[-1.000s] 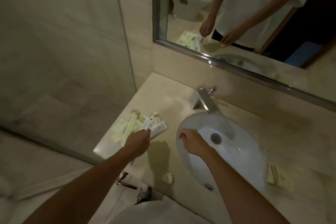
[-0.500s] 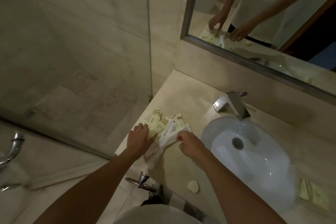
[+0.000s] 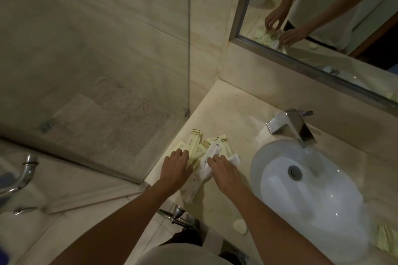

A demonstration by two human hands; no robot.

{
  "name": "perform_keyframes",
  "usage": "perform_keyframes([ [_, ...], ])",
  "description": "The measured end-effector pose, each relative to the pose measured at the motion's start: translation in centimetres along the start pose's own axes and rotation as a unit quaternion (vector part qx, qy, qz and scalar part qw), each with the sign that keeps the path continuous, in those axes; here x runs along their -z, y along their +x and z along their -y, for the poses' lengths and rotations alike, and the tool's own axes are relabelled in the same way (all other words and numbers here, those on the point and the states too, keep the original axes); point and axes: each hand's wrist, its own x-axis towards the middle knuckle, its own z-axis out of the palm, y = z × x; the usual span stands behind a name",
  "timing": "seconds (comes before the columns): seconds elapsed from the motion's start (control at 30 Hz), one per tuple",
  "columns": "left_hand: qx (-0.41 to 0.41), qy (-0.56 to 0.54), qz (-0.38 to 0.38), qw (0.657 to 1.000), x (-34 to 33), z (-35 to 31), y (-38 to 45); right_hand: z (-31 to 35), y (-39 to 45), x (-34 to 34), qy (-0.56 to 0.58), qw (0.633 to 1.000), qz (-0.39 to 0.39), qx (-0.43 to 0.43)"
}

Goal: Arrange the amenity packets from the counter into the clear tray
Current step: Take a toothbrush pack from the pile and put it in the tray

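Observation:
A loose pile of pale yellow amenity packets [image 3: 197, 143] lies on the beige counter [image 3: 224, 114] near its left edge, with white packets [image 3: 207, 160] on top and towards me. My left hand [image 3: 176, 168] rests on the yellow packets' left side, fingers spread. On the white packets' right side, my right hand [image 3: 223, 171] has its fingertips closed on one of them. A second small bunch of yellow packets [image 3: 387, 240] lies right of the basin. I cannot make out a clear tray.
The white sink basin [image 3: 305, 180] and chrome faucet [image 3: 295, 128] sit right of the pile. A round soap [image 3: 239, 226] lies at the counter's front edge. A glass shower panel [image 3: 189, 49] meets the counter's left end. A mirror [image 3: 323, 17] hangs behind.
My right hand came from over the basin to the pile and took hold of a white packet. My left hand settled flat on the yellow packets. The camera swung left.

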Motion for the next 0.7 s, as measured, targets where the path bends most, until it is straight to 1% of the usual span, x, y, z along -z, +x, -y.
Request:
perform_keyframes([
  [0.13, 0.0, -0.008, 0.008, 1.0, 0.1, 0.0, 0.2, -0.2, -0.6, 0.7, -0.002, 1.0, 0.031, -0.001],
  [0.27, -0.021, 0.0, 0.028, 0.999, 0.2, -1.3, 0.4, -1.0, -1.4, 0.8, -0.047, 0.998, 0.049, 0.005],
  [0.33, -0.026, -0.005, 0.037, 0.999, 0.1, -2.3, 0.4, -1.7, -2.4, 1.1, -0.043, 0.998, 0.043, 0.0],
  [0.43, -0.012, -0.01, 0.052, 0.999, -0.5, -3.6, 0.3, -3.6, -4.1, 1.7, -0.041, 0.999, 0.017, -0.004],
  [0.5, -0.006, 0.016, 0.06, 0.998, -0.8, -4.3, 0.2, -4.8, -5.2, 2.4, -0.053, 0.998, 0.007, -0.017],
  [0.6, -0.007, 0.077, 0.076, 0.994, -1.3, -5.3, 0.0, -6.7, -6.7, 3.4, -0.012, 0.999, -0.004, -0.048],
  [0.7, -0.011, 0.109, 0.073, 0.991, -1.8, -6.1, -0.3, -8.3, -8.1, 3.2, 0.019, 0.996, -0.058, -0.072],
])
